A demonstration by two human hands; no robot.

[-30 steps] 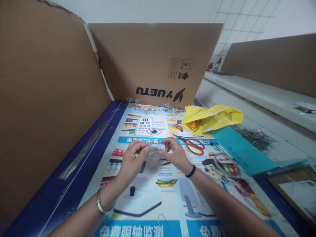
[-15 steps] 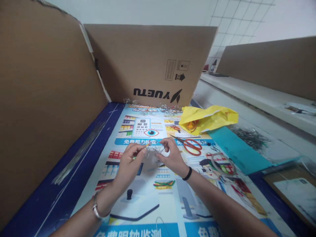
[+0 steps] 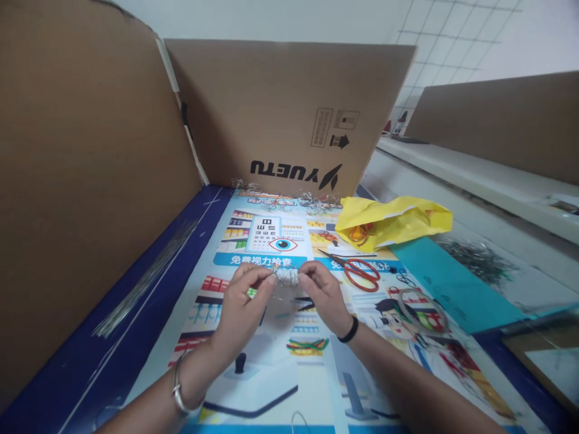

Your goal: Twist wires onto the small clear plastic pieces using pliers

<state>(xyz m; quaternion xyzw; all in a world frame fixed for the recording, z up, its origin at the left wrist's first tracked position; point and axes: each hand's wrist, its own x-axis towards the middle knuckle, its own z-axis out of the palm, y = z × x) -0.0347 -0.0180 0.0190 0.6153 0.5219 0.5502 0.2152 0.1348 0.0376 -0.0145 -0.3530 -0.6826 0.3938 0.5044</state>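
Between my two hands is a small silvery bundle of thin wire (image 3: 286, 276), held just over the printed sheet. My left hand (image 3: 244, 295) pinches its left end with thumb and forefinger. At the right end, the fingers of my right hand (image 3: 324, 295) close on the same bundle. A bit of orange or yellow shows at its upper left, too small to name. Scissors with red handles (image 3: 362, 275) lie just beyond my right hand. Below the hands rests a small group of green, red and yellow strips (image 3: 307, 346).
Cardboard walls (image 3: 280, 108) stand at the back and left. A yellow bag (image 3: 393, 223) lies at right beside a teal sheet (image 3: 452, 286) and a heap of wire pieces (image 3: 477, 259). Straight wires (image 3: 145, 280) lie left; a clear coil (image 3: 423, 310) lies right.
My hands have closed in on both ends of the wire bundle, which now looks more compact and level. My right fingers, apart before, are pinched together. The whole view has shifted slightly.
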